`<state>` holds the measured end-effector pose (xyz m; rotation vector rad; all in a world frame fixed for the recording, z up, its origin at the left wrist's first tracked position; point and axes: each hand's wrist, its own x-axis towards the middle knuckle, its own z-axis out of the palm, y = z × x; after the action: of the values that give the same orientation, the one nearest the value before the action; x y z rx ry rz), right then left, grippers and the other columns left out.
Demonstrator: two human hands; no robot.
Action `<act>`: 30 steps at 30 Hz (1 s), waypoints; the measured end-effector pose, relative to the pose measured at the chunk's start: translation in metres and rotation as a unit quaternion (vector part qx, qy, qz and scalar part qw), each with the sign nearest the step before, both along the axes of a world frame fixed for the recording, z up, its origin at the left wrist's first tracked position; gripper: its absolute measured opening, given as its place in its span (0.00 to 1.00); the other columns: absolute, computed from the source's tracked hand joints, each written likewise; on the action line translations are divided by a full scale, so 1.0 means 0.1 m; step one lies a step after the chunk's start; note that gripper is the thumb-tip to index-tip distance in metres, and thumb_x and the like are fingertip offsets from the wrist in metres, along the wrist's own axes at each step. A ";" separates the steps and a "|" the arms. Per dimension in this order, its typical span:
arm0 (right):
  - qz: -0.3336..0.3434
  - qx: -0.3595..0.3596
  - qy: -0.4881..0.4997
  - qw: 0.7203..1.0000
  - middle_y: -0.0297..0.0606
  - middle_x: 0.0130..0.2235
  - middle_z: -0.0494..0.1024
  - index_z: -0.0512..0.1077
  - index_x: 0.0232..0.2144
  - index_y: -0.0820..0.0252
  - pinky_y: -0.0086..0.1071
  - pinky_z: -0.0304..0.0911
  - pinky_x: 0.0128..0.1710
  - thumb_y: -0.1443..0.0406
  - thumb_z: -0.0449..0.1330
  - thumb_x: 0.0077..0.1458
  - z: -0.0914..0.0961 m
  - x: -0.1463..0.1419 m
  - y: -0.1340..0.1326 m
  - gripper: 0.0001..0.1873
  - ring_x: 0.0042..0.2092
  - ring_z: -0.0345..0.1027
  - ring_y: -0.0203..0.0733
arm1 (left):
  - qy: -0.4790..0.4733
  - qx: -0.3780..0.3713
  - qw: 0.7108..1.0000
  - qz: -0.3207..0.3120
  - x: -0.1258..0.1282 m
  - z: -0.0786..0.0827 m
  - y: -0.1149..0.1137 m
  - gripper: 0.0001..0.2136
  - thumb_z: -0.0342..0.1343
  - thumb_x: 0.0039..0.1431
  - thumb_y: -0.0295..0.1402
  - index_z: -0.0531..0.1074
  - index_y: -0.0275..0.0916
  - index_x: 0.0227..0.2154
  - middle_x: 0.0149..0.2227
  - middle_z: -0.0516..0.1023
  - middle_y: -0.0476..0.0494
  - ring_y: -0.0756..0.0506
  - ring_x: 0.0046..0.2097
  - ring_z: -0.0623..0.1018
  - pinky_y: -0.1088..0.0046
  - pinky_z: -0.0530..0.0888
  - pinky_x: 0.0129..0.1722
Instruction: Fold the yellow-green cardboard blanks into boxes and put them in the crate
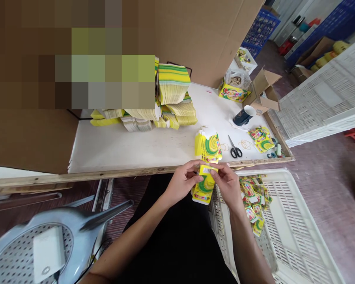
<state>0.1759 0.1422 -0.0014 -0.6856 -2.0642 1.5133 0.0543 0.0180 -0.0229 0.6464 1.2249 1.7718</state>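
Observation:
A small yellow and green printed carton [205,185] is held between both hands over my lap, just off the table's front edge. My left hand [187,179] pinches its left side, thumb on the printed face. From the right, my right hand [227,182] grips the upper corner, with the thumb near the barcode end. Right behind the hands, a short stack of similar cartons [208,145] rests on the table [130,152]. Farther back stand bundled stacks of flat yellow-green cartons [174,85].
Black scissors [234,148], rubber bands [245,144], a dark mug [244,115] and loose cartons [262,139] lie to the right. Below, a white crate [296,221] holds several cartons. A blue stool [79,217] carrying a white power bank [49,253] stands at left.

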 end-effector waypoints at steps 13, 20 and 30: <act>-0.183 0.337 -0.239 0.892 0.52 0.42 0.76 0.78 0.45 0.61 0.48 0.60 0.44 0.46 0.58 0.56 0.11 0.81 0.73 0.27 0.40 0.67 0.53 | 0.407 -0.045 0.911 0.053 -0.06 -0.13 0.31 0.22 0.53 0.64 0.34 0.65 0.40 0.60 0.65 0.66 0.37 0.40 0.68 0.61 0.48 0.52 0.70; -0.159 0.171 -0.141 0.962 0.44 0.38 0.77 0.76 0.43 0.65 0.35 0.60 0.33 0.48 0.61 0.52 -0.28 -0.11 0.64 0.26 0.27 0.58 0.36 | 0.462 -0.079 0.883 0.006 -0.10 -0.20 0.35 0.21 0.51 0.65 0.31 0.65 0.39 0.60 0.66 0.63 0.36 0.41 0.69 0.58 0.47 0.52 0.69; -0.159 -0.039 0.051 0.985 0.40 0.35 0.77 0.69 0.39 0.59 0.35 0.67 0.38 0.52 0.66 0.50 -0.12 -0.12 0.30 0.20 0.35 0.70 0.40 | 0.139 0.019 0.981 0.132 -0.08 -0.11 0.28 0.25 0.57 0.61 0.43 0.67 0.41 0.59 0.62 0.69 0.38 0.40 0.65 0.67 0.59 0.64 0.65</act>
<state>0.1637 0.1718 -0.0138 -0.9008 -1.7314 1.4178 0.0459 0.0464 -0.0340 0.8049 1.5277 1.9730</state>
